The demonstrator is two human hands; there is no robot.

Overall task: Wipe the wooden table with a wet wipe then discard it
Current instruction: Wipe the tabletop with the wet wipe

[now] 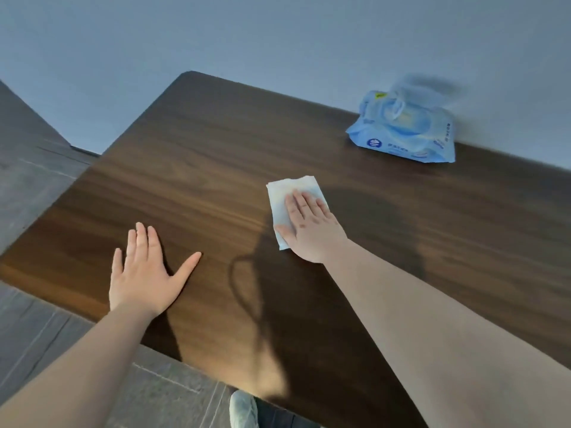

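Note:
A dark wooden table point(216, 168) fills the middle of the head view. A white wet wipe point(285, 193) lies flat on it near the centre. My right hand point(309, 227) presses flat on the wipe's near right part, fingers together and stretched out, covering about half of it. My left hand point(145, 273) rests palm down on the bare wood near the table's left front edge, fingers spread, holding nothing.
A blue pack of wet wipes point(408, 131) with its lid flap up sits at the table's far right, against the grey wall point(278, 35). Grey tiled floor point(40, 329) shows to the left and in front. A shoe point(244, 409) is at the bottom edge.

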